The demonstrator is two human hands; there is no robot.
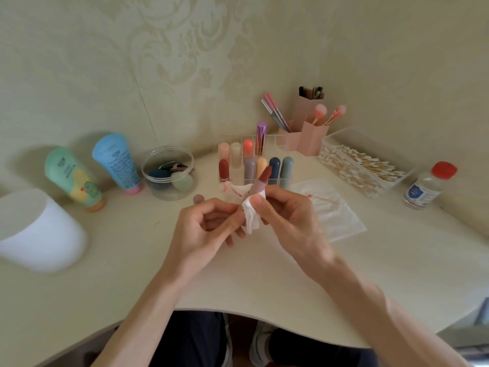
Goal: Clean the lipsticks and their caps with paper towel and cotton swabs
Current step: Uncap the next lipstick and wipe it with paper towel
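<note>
An uncapped lipstick point(260, 181) with a dark red bullet and mauve tube is held upright over the desk. A white paper towel point(251, 213) is wrapped round its lower part. My right hand point(288, 215) pinches the towel against the tube with thumb and fingers. My left hand point(209, 223) pinches the towel's left edge. A mauve cap point(198, 199) stands on the desk behind my left hand. A clear organiser point(254, 165) behind holds several capped lipsticks. A crumpled, stained towel point(232, 188) lies in front of it.
A clear box of cotton swabs point(362, 165) stands at the right, beside a red-capped bottle point(426, 186). A flat sheet of paper towel point(330, 207) carries a used swab. Two tubes point(116, 162), a sponge jar point(169, 173), a white container point(37, 229) and pink brush holders point(309, 136) line the back.
</note>
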